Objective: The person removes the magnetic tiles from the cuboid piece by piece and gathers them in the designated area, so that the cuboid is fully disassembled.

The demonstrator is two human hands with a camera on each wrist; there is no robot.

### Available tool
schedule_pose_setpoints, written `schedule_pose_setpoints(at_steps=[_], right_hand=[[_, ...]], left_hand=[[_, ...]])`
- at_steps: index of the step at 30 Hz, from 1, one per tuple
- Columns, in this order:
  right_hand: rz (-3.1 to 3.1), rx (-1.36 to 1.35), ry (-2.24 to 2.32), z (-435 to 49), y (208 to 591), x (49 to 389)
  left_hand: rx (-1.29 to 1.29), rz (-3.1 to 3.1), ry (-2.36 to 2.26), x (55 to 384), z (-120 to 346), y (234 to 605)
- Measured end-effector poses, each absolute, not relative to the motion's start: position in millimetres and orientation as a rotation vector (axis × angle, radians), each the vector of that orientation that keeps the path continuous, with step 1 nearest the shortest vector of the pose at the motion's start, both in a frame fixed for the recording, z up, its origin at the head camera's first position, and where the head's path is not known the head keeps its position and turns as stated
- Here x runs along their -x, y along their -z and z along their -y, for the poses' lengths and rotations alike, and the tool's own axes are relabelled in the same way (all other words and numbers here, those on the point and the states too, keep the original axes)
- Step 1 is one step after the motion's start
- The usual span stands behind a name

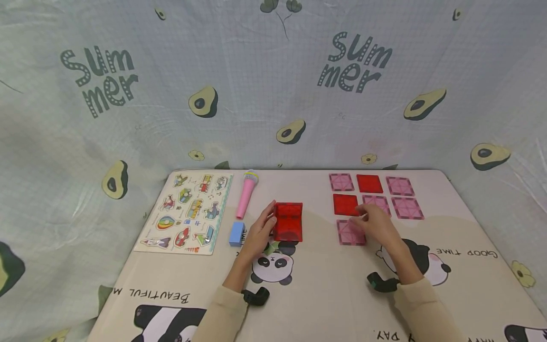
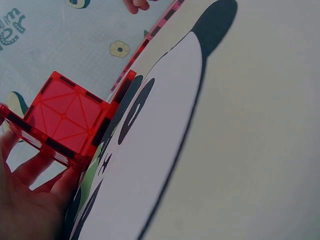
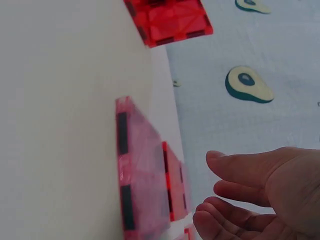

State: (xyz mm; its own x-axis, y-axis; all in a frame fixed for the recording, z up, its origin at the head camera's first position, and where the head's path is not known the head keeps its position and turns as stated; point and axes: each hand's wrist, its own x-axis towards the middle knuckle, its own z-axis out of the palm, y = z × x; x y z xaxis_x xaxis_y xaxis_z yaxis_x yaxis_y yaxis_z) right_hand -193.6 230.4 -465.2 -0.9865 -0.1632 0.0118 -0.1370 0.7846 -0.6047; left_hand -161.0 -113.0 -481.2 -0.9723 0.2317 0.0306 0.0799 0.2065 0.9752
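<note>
Clear red magnetic tiles form a small open structure (image 1: 288,228), with a flat base and upright walls at its back and left side. My left hand (image 1: 258,235) touches the outside of its left wall with extended fingers, also seen on the left hand (image 2: 37,195) in the left wrist view. Over the loose tiles on the right, my right hand (image 1: 378,225) hovers with nothing between its loosely bent fingers. Its fingertips are close to a red tile (image 1: 344,204) and a pink tile (image 1: 348,232). Another red tile (image 1: 369,184) lies farther back.
More pink tiles (image 1: 400,186) lie in rows at the back right. Left of the red structure are a blue block (image 1: 237,234), a pink toy microphone (image 1: 245,197) and a picture puzzle board (image 1: 183,213). A printed cloth (image 1: 248,61) hangs behind the table.
</note>
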Motion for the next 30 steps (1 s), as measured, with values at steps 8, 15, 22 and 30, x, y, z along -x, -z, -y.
schedule_pose_setpoints(at_steps=[8, 15, 22, 30], right_hand=[[-2.996, 0.294, 1.021, -207.2, 453.7, 195.3], [-3.001, 0.344, 1.083, -187.0, 452.2, 200.8], [-2.946, 0.393, 1.182, -165.7, 449.9, 206.0], [-2.88, 0.397, 1.272, -142.5, 454.1, 213.4]], left_hand=[[-0.311, -2.326, -1.892, 161.3, 113.4, 482.0], [-0.32, -2.318, -1.908, 160.8, 113.5, 481.3], [-0.348, -2.316, -1.909, 159.9, 113.1, 480.7], [-0.335, -2.306, -1.912, 159.8, 113.1, 481.3]])
